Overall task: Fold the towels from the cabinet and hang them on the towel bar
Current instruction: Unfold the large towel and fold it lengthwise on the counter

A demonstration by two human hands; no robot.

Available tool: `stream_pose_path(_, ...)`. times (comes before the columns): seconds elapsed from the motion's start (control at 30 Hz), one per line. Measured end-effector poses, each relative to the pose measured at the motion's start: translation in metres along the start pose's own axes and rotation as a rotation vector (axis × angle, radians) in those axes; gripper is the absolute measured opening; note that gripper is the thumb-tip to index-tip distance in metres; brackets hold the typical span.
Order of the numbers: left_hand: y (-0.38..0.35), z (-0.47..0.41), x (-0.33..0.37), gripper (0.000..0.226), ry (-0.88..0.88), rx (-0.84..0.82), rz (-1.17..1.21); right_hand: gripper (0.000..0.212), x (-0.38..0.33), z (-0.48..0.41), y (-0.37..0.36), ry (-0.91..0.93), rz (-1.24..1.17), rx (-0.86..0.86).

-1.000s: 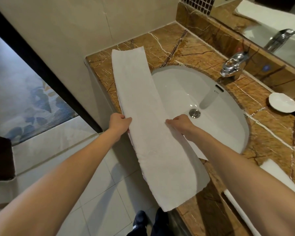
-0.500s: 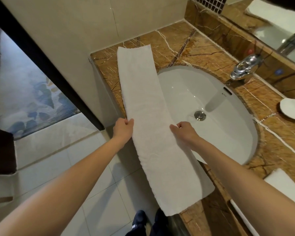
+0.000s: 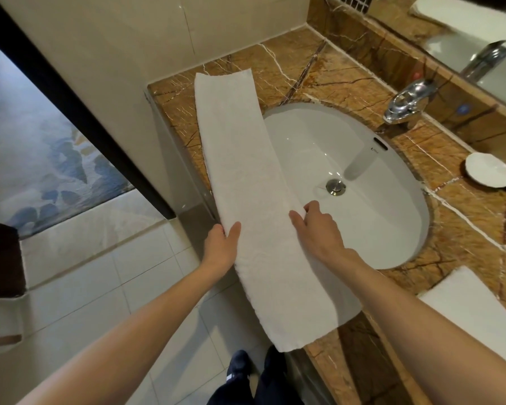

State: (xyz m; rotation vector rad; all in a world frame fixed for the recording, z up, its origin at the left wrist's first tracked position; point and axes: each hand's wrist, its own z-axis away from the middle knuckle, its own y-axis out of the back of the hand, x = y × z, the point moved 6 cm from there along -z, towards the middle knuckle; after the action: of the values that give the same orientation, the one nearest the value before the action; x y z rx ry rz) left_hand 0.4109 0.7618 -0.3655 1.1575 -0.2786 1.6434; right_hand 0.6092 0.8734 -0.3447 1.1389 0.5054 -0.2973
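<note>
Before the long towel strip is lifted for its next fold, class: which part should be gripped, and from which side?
Probably the two long edges at mid-length. The towel strip lies flat along the counter, one edge over the basin. The left hand and right hand already meet those edges from either side, thumbs on top.

White sink [image 3: 371,229] in marble counter [image 3: 289,68] — chrome faucet [image 3: 406,103] behind.

We note a long white folded towel [image 3: 246,182] on the brown marble counter [image 3: 278,71], its edges apparently pinched by the left hand [image 3: 220,249] and right hand [image 3: 316,230].
</note>
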Motion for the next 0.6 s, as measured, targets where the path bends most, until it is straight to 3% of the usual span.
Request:
stream_pose_path(0.17, -0.011, 0.020, -0.001, 0.028, -0.042, 0.035, 0.014, 0.036, -0.005, 0.017, 0.005, 0.078, 0.210, 0.144)
stream_pose_path(0.23, -0.012, 0.026, 0.006, 0.038, -0.060, 0.079, -0.028, 0.044, -0.011, 0.023, 0.008, 0.168, 0.269, 0.219)
stream_pose_path(0.33, -0.011, 0.035, 0.026, 0.062, -0.314, 0.233, -0.468, 0.058, -0.019, 0.035, -0.002, 0.344, 0.385, 0.181)
stream_pose_path(0.43, -0.034, 0.039, 0.039, 0.063, -0.629, 0.156, -0.969, 0.062, -0.020, 0.041, -0.020, 0.439, 0.444, 0.044)
stream_pose_path(0.5, -0.049, 0.034, 0.034, 0.060, -0.684, 0.042, -1.134, 0.063, -0.017, 0.041, -0.026, 0.437, 0.457, -0.008)
stream_pose_path(0.6, -0.057, 0.026, 0.025, 0.057, -0.654, -0.010, -1.162, 0.062, -0.015, 0.041, -0.028, 0.442, 0.500, -0.017)
